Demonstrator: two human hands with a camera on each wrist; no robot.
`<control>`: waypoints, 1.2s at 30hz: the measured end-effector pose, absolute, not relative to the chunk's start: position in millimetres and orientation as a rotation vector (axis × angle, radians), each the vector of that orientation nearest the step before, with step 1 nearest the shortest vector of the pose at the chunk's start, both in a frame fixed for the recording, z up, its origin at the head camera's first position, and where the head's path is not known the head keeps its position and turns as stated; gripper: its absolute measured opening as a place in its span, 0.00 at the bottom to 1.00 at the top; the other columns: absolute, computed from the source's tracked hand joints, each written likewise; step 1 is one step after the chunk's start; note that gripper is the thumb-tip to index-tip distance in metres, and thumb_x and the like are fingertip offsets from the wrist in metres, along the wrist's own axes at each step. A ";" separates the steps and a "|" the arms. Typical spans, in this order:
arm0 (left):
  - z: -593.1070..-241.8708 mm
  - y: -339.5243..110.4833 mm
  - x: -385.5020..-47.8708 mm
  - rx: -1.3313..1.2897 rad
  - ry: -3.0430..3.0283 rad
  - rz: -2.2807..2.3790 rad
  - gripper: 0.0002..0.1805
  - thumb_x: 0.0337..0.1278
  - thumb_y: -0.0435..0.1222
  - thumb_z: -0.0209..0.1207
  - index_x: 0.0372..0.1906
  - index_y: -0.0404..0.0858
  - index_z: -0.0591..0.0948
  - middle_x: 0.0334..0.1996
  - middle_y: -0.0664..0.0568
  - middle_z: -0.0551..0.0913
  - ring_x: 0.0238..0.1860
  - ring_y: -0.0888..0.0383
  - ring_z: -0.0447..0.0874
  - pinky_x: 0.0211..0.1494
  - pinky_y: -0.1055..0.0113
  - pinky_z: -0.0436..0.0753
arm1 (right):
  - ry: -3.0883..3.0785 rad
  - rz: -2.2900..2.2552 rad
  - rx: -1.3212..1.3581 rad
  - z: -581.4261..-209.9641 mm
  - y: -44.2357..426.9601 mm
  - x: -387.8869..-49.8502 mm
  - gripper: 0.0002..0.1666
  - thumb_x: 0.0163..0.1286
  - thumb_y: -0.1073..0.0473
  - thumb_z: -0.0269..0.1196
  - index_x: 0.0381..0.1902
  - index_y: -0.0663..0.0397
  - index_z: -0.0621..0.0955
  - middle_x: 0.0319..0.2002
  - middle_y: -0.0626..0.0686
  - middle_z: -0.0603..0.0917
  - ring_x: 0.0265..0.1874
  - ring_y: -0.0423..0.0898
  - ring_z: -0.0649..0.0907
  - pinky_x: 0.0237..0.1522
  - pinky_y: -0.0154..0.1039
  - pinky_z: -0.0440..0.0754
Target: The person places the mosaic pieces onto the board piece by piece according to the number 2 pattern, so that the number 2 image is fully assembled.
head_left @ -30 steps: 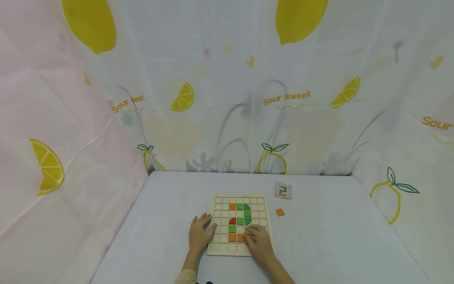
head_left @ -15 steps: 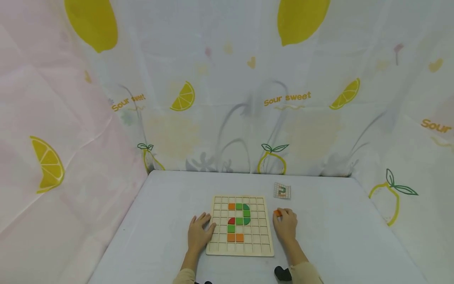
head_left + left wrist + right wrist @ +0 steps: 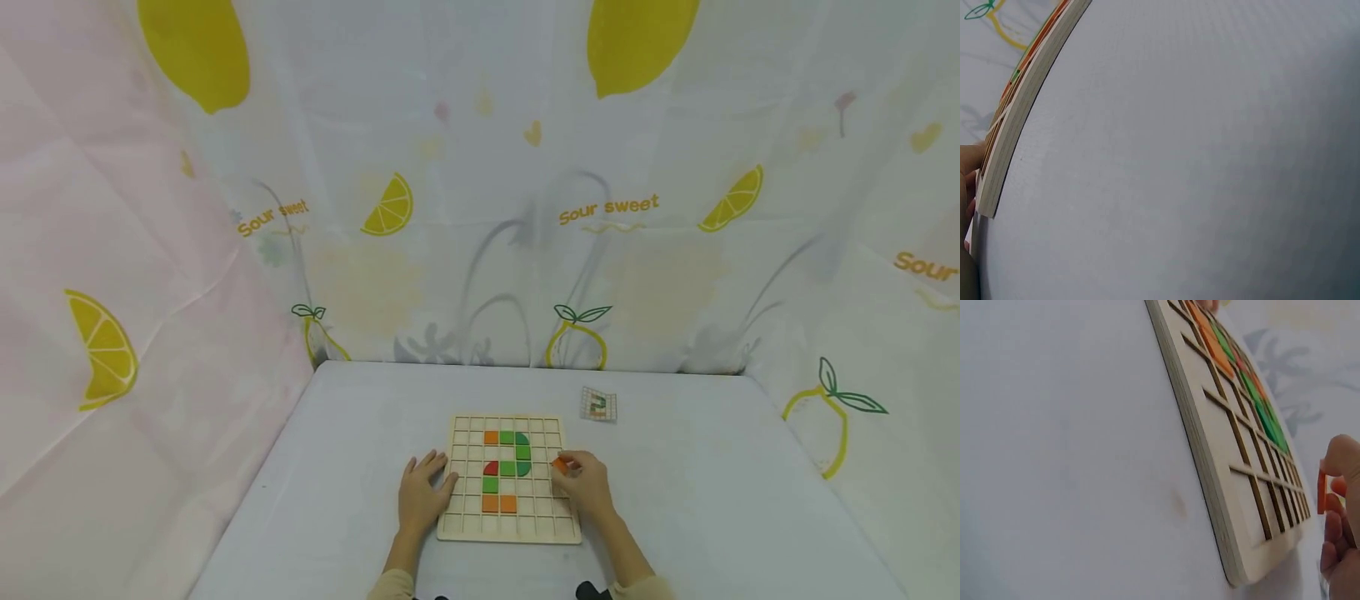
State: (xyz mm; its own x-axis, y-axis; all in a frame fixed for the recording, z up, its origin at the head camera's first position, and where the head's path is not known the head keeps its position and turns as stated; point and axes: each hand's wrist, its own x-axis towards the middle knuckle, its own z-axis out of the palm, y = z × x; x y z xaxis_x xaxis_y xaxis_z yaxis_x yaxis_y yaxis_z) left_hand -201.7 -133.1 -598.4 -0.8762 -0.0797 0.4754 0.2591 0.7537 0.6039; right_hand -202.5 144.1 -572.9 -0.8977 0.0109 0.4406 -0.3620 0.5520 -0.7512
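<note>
A wooden grid board lies flat on the table, with orange, green and red tiles set in some of its squares. Along the board's left edge rests my left hand, fingers spread, thumb over the rim. My right hand pinches an orange square tile above the board's right edge. In the right wrist view that tile appears edge-on between thumb and fingers, apart from the board. Two orange tiles sit side by side in a lower row. The left wrist view shows only part of the left hand.
A small printed card with a grid pattern lies behind the board to the right. White cloth covers the table, and a lemon-print curtain stands at its back and sides.
My right hand left the board, picked up the loose orange tile from the table at the right, and brought it back left to the board's edge. The left hand stays put.
</note>
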 end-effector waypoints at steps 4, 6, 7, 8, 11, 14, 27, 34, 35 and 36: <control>-599.4 -132.9 -201.7 -0.133 -2.474 -0.958 0.19 0.41 0.35 0.69 0.41 0.30 0.84 0.44 0.42 0.85 0.51 0.43 0.81 0.66 0.45 0.66 | -2.374 1.316 0.509 -572.6 124.0 -185.4 0.13 0.44 0.74 0.66 0.32 0.69 0.83 0.29 0.55 0.84 0.26 0.46 0.80 0.26 0.31 0.83; -599.7 -132.7 -201.9 -0.133 -2.474 -0.958 0.19 0.41 0.35 0.69 0.42 0.30 0.84 0.44 0.42 0.85 0.51 0.43 0.81 0.66 0.45 0.66 | -2.417 1.295 0.571 -575.6 116.0 -178.3 0.13 0.44 0.72 0.67 0.32 0.67 0.83 0.30 0.53 0.84 0.28 0.45 0.80 0.30 0.32 0.83; -599.6 -132.6 -201.9 -0.132 -2.472 -0.959 0.19 0.41 0.35 0.69 0.42 0.30 0.84 0.44 0.42 0.85 0.51 0.43 0.81 0.66 0.45 0.66 | -2.439 1.277 0.595 -577.5 112.7 -175.4 0.13 0.43 0.72 0.67 0.32 0.66 0.84 0.30 0.52 0.84 0.29 0.44 0.80 0.31 0.32 0.83; -599.6 -132.6 -202.0 -0.132 -2.469 -0.959 0.19 0.41 0.35 0.69 0.41 0.30 0.84 0.44 0.42 0.85 0.51 0.43 0.81 0.66 0.45 0.66 | -2.462 1.259 0.613 -579.4 109.9 -172.5 0.13 0.43 0.71 0.67 0.32 0.65 0.84 0.30 0.50 0.84 0.30 0.42 0.79 0.33 0.32 0.82; -599.3 -132.4 -202.2 -0.132 -2.464 -0.957 0.19 0.41 0.35 0.69 0.41 0.30 0.84 0.44 0.42 0.85 0.51 0.44 0.81 0.66 0.45 0.66 | -2.492 1.138 0.647 -586.3 105.0 -166.5 0.14 0.41 0.70 0.68 0.31 0.61 0.86 0.30 0.45 0.81 0.32 0.38 0.75 0.34 0.32 0.77; -599.1 -132.6 -202.0 -0.132 -2.467 -0.956 0.19 0.41 0.35 0.69 0.41 0.30 0.84 0.44 0.42 0.85 0.51 0.44 0.81 0.66 0.46 0.66 | -2.446 1.035 0.692 -590.2 103.8 -162.8 0.15 0.38 0.70 0.68 0.30 0.60 0.87 0.30 0.43 0.78 0.31 0.37 0.72 0.32 0.32 0.73; -597.6 -134.6 -202.4 -0.132 -2.470 -0.946 0.18 0.41 0.34 0.69 0.41 0.30 0.84 0.43 0.41 0.85 0.51 0.43 0.81 0.66 0.45 0.66 | -2.362 0.924 0.669 -597.6 98.7 -158.3 0.09 0.45 0.63 0.74 0.28 0.56 0.88 0.33 0.45 0.85 0.34 0.40 0.75 0.35 0.35 0.77; -596.8 -133.5 -201.9 -0.130 -2.476 -0.965 0.18 0.42 0.34 0.69 0.42 0.30 0.84 0.44 0.41 0.85 0.52 0.43 0.80 0.67 0.45 0.65 | -2.327 0.914 0.586 -600.3 93.6 -157.5 0.06 0.43 0.63 0.74 0.22 0.54 0.87 0.29 0.43 0.85 0.32 0.39 0.75 0.33 0.34 0.76; -597.0 -133.5 -201.9 -0.131 -2.477 -0.971 0.19 0.42 0.34 0.69 0.42 0.30 0.84 0.44 0.41 0.85 0.52 0.43 0.80 0.67 0.45 0.65 | -2.325 0.909 0.584 -599.4 93.6 -156.8 0.06 0.42 0.64 0.74 0.22 0.54 0.87 0.29 0.44 0.85 0.32 0.40 0.75 0.33 0.34 0.76; -597.5 -133.4 -202.1 -0.132 -2.481 -0.973 0.19 0.42 0.34 0.69 0.42 0.30 0.84 0.44 0.41 0.85 0.52 0.43 0.80 0.67 0.45 0.65 | -2.327 0.901 0.580 -598.5 93.6 -156.0 0.06 0.43 0.63 0.74 0.22 0.54 0.87 0.29 0.44 0.85 0.32 0.40 0.75 0.33 0.35 0.76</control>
